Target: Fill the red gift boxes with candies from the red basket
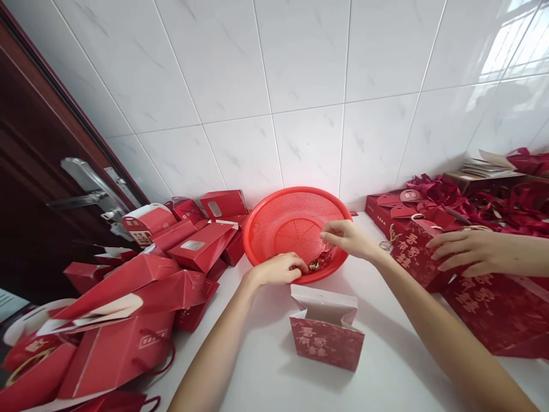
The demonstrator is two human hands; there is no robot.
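A round red mesh basket (295,197) stands against the tiled wall, with a few small wrapped items (322,261) at its lower right inside. My left hand (281,269) reaches over the basket's front rim, its fingers curled down beside these items; what they hold, if anything, is hidden. Above the basket's right side is my right hand (345,237), thumb and fingertips pinched together on something too small to make out. A small red paper bag (326,346) with pale lettering stands with its top open on the white table (266,366), just in front of the basket.
Red boxes and bags (141,286) are heaped on the left, near a door handle (92,191). At the right, another person's hand (476,249) is over lettered red bags (493,309). Behind lie red ribbons (446,191) and a stack of cards (489,165).
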